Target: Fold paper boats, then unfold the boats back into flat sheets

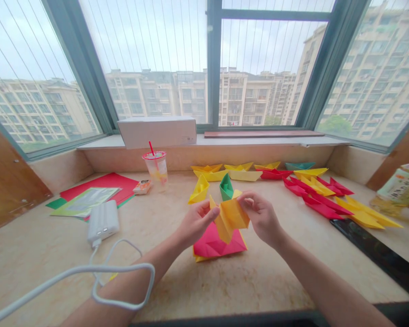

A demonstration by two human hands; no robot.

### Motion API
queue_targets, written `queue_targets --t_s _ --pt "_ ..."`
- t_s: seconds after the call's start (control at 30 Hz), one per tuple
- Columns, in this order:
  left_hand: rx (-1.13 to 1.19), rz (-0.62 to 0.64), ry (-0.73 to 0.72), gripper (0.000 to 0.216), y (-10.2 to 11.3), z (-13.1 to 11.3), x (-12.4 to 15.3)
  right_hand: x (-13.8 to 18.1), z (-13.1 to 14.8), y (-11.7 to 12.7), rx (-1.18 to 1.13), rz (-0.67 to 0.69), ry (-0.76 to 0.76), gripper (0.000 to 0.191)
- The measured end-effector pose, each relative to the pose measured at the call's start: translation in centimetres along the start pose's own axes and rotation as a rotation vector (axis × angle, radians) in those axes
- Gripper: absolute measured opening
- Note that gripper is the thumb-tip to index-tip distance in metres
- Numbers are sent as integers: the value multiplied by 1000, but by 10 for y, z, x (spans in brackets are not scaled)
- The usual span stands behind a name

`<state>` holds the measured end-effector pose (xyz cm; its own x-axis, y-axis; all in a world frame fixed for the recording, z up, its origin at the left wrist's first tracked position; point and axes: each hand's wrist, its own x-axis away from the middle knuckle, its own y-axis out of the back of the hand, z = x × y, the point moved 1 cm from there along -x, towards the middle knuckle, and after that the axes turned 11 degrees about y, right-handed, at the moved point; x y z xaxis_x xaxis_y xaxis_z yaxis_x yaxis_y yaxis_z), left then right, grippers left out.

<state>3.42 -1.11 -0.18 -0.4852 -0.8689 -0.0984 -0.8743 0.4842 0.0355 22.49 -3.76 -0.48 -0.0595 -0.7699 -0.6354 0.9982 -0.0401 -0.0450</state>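
I hold a partly folded yellow paper piece (230, 217) above the beige counter (266, 272). My left hand (195, 222) pinches its left side and my right hand (261, 215) pinches its right side. Under it lies a folded pink paper piece (215, 245) on the counter. Just beyond stand a yellow paper boat (199, 190) and a green paper boat (226, 187). A row of yellow, red and teal paper boats (245, 172) lines the back, and more red and yellow ones (323, 200) spread out to the right.
A white power bank (103, 221) with a white cable (98, 272) lies on the left. Red and green paper sheets (102, 188), a plastic cup with a straw (156, 169), a white box (157, 131) on the sill, a bottle (400, 188) and a dark strip (378, 252) on the right.
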Motion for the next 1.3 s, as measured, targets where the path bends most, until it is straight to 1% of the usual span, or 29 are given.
queue_targets --t_s 0.1,0.23,0.33,0.47,0.53,0.6,0.63,0.7,0.83,0.9,0.97,1.03,1.17,1.23,1.3 --pt "72 -40 53 43 0 -1 1 -2 -1 3 29 -20 25 21" --pt "160 -39 89 41 2 -2 1 -5 -5 9 48 -48 47 18" --pt "191 -77 78 39 4 -1 -1 -6 -7 13 97 -87 84 18" --pt "227 -181 43 41 8 -1 -5 -8 -7 15 163 -123 109 20" --pt "230 -235 32 41 9 0 -6 -9 -7 14 134 -134 76 21" --pt "242 -273 25 40 10 0 -8 -9 -7 11 51 -162 13 23" --pt "251 -290 22 40 11 0 -8 -9 -7 10 2 -171 -23 27" --pt "272 -325 19 39 12 -1 -9 -9 -7 7 -82 -147 -103 41" --pt "299 -387 -16 37 18 -2 -10 -7 -6 3 -181 62 -288 74" --pt "297 -391 -32 35 20 -1 -12 -5 -5 2 -212 124 -324 84" --pt "286 -381 -28 35 21 0 -12 -4 -5 1 -241 129 -323 89" --pt "284 -368 -21 36 22 0 -13 -4 -5 2 -265 100 -317 84" --pt "292 -373 -17 37 23 1 -14 -8 -8 7 -252 30 -328 63" --pt "260 -385 -12 36 25 3 -16 -10 -8 11 -222 31 -344 56" --pt "163 -394 -3 34 31 7 -19 -10 -7 14 -182 63 -368 49"
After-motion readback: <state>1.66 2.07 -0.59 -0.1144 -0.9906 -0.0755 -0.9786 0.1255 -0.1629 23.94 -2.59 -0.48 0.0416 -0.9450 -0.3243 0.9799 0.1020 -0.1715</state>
